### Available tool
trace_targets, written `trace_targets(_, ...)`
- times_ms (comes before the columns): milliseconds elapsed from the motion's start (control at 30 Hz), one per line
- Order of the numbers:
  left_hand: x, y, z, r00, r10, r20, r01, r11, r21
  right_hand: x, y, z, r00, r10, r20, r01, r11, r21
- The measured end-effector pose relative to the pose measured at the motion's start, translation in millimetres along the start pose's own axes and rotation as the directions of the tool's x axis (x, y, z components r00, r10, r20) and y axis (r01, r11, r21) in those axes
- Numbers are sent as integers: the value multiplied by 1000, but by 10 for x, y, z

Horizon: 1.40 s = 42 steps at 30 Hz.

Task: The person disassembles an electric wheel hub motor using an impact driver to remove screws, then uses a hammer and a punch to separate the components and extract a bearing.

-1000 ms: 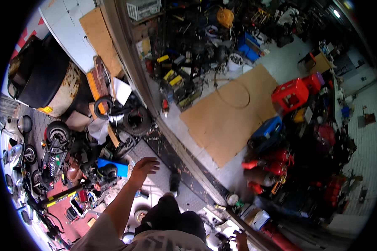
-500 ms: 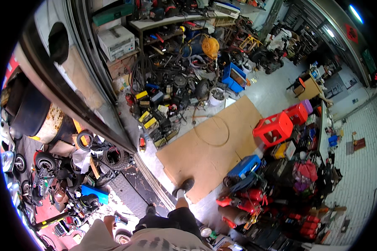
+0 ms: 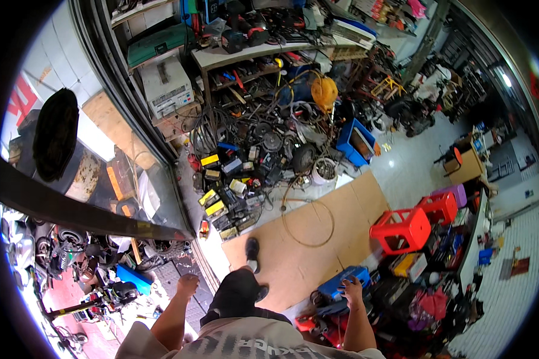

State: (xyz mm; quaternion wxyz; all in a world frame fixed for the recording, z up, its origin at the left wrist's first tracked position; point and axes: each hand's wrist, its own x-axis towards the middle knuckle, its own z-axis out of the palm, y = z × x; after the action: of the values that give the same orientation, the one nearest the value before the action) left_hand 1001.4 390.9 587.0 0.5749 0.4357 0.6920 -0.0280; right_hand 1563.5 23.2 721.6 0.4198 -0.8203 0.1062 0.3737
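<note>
Held out perhaps for balance, the loosely curled left hand (image 3: 187, 286) and wide-fingered right hand (image 3: 350, 288) look empty, the right overlapping the blue case (image 3: 334, 284), contact unclear, beside cardboard (image 3: 299, 260) probably laid flat to shield the floor (image 3: 407, 164).

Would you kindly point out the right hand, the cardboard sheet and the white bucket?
Right hand (image 3: 352, 291): head view, its middle.
Cardboard sheet (image 3: 315, 228): head view, bare surface.
White bucket (image 3: 323, 180): head view, outer wall.

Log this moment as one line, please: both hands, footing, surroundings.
Left hand: nothing visibly held | Right hand: nothing visibly held, overlaps blue case in view | Footing: shoe on cardboard sheet | Nearby: red stools
</note>
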Motion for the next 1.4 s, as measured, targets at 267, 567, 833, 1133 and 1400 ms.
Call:
trace_targets(267,785,3439,536,953,301,-35,-209,737,643,986,-555,391,973,201,113,-181,970,-162)
trace_targets(567,1418,8345,99,186,967,-173,-273,220,936,1469,-1605,669,944,328,28,-301,895,-329)
trace_targets(833,2021,9642,-387,499,866,6,52,-37,998,3544,-2462,2413,902,-99,420,345,750,-565)
trace_targets(1133,2414,9596,-540,239,969,68,8,-72,997,4760,-6091,6691,646,-473,599,697,685,-212)
trace_targets(1400,2616,9652,-566,207,966,158,-58,-149,987,5212,-6695,8013,711,-210,671,283,959,0)
